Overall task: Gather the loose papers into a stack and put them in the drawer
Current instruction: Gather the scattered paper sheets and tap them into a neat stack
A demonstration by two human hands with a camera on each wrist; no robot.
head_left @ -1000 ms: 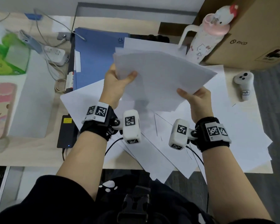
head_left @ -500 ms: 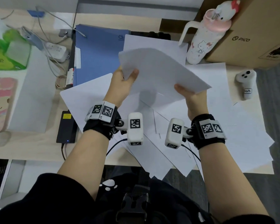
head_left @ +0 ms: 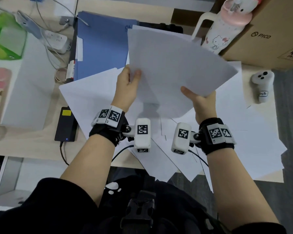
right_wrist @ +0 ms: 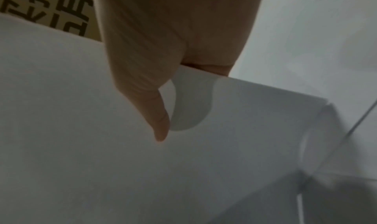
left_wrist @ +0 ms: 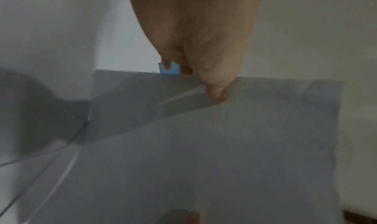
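We hold a sheaf point(head_left: 172, 68) of white sheets off the bench point(head_left: 32, 141) with both hands. Left hand point(head_left: 127, 86) pinches the sheaf's 9 o'clock edge, thumb on top. Right hand point(head_left: 201, 103) pinches the 5 o'clock corner, thumb on top, fingers underneath and out of sight. The left wrist view shows a fingertip pressing a crease into the sheet edge.

Change against the pictures a second back: the sheaf sat fanned, with one sheet's corner sticking out at 12 o'clock; now its top faces read as one sheet, though a second edge still shows at 11 o'clock. Both hands sit a little nearer each other. Our reading: we are squaring the sheaf in the air, so the gathering step is only partly done.

Loose papers point(head_left: 243, 141) still lie spread on the bench from 7 to 4 o'clock of the hands, several overhanging the near edge. These remain to be collected.

Containers: no drawer is visible in any view, so we cannot say where it is or whether it is open. A blue folder point(head_left: 101, 46) lies at 11 o'clock, shut, with paper edges at its left side. A cardboard box point(head_left: 269, 31) stands at 2 o'clock, contents unseen; a bottle point(head_left: 225, 31) stands against it.
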